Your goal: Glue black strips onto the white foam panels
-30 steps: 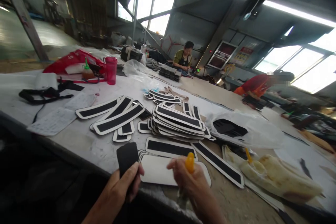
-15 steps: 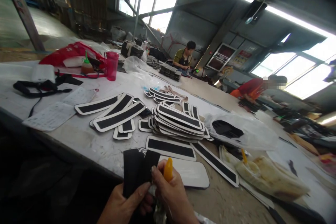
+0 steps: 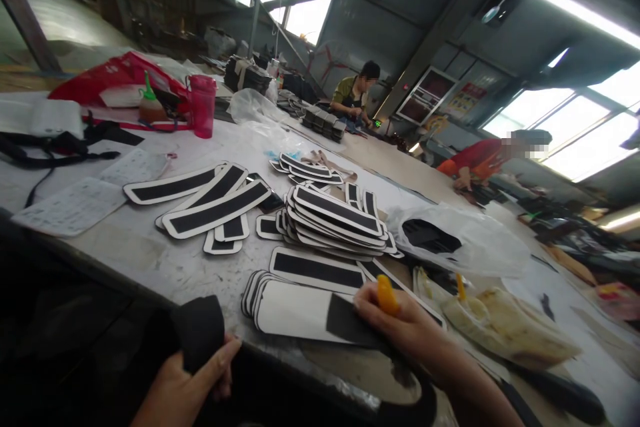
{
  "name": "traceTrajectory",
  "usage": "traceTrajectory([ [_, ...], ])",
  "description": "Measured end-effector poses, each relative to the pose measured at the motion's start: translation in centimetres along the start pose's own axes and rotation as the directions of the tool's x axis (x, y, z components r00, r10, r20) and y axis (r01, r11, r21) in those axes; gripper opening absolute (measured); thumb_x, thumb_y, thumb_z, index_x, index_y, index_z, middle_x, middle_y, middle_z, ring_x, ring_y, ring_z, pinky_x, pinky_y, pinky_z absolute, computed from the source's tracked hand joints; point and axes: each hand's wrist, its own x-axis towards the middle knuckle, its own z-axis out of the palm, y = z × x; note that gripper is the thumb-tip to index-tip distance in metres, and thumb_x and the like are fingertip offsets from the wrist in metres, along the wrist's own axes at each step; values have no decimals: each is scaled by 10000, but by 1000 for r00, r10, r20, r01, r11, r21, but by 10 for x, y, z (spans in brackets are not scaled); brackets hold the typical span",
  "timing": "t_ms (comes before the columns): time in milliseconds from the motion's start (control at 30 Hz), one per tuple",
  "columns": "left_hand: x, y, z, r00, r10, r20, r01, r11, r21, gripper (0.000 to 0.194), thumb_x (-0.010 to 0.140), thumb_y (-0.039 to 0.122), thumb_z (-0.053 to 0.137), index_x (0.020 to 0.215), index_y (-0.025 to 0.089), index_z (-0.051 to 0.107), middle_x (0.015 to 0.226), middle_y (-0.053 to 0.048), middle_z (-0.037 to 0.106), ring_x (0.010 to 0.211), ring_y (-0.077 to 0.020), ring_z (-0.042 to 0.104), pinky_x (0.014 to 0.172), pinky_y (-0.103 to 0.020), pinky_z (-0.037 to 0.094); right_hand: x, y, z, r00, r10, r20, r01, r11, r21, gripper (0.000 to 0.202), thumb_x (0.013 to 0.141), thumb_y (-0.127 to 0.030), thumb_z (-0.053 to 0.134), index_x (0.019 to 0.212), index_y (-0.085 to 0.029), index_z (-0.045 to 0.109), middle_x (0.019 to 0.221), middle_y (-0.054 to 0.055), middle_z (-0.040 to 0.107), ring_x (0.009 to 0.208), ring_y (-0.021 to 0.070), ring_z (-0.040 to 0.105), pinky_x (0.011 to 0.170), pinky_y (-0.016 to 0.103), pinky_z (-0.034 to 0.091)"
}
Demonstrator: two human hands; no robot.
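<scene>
My left hand (image 3: 200, 380) grips a black strip (image 3: 200, 330) in front of the table's near edge. Over the right end of a stack of white rounded pieces (image 3: 293, 307), my right hand (image 3: 395, 320) is closed on a yellow-handled tool (image 3: 387, 295) and a second black strip (image 3: 347, 320), which lies across the top white piece. Just behind is a white-bordered black panel (image 3: 317, 270). Beyond it rises a pile of similar panels (image 3: 335, 213), with more panels (image 3: 215, 210) fanned out to the left.
A pink cup (image 3: 201, 107), a red bag (image 3: 120, 83) and printed sheets (image 3: 70, 205) are on the left. A clear plastic bag (image 3: 480, 243) and a yellowish bag (image 3: 515, 327) lie right. Two people work farther back.
My hands have moved apart: the left went left with a black strip, the right went right and up to the white stack with another strip and the yellow-handled tool.
</scene>
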Motion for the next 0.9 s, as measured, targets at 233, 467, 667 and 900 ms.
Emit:
traceTrajectory([
  [233, 35, 30, 17, 986, 165, -39, -146, 941, 304, 482, 632, 568, 626, 906, 186, 519, 661, 18, 563, 657, -219, 558, 665, -335, 422, 70, -3, 45, 967, -58, 248, 178, 849, -497, 136, 812, -277, 498, 729, -181, 548, 658, -25, 527, 598, 104, 457, 559, 211, 315],
  [467, 37, 38, 25, 980, 179, -86, -125, 893, 433, 425, 631, 503, 580, 910, 188, 517, 665, 8, 542, 707, -256, 572, 718, -360, 414, 94, 15, 58, 974, -24, 227, 180, 690, -701, 237, 855, -369, 436, 909, -206, 600, 836, 58, 665, 765, 196, 594, 597, 252, 330],
  [667, 38, 36, 28, 981, 172, -90, -105, 861, 498, 385, 689, 527, 528, 913, 217, 495, 638, 26, 521, 668, -243, 576, 672, -341, 417, 92, 16, 59, 975, -11, 224, 177, 648, -740, 253, 864, -343, 410, 934, -195, 603, 876, 91, 680, 809, 232, 626, 600, 274, 340],
  [900, 39, 37, 30, 986, 125, -108, -42, 822, 568, 390, 711, 555, 497, 922, 229, 468, 669, -5, 560, 715, -268, 602, 720, -366, 420, 92, 18, 59, 968, -46, 247, 222, 617, -755, 259, 860, -333, 409, 934, -184, 607, 885, 115, 686, 799, 245, 636, 603, 289, 354],
])
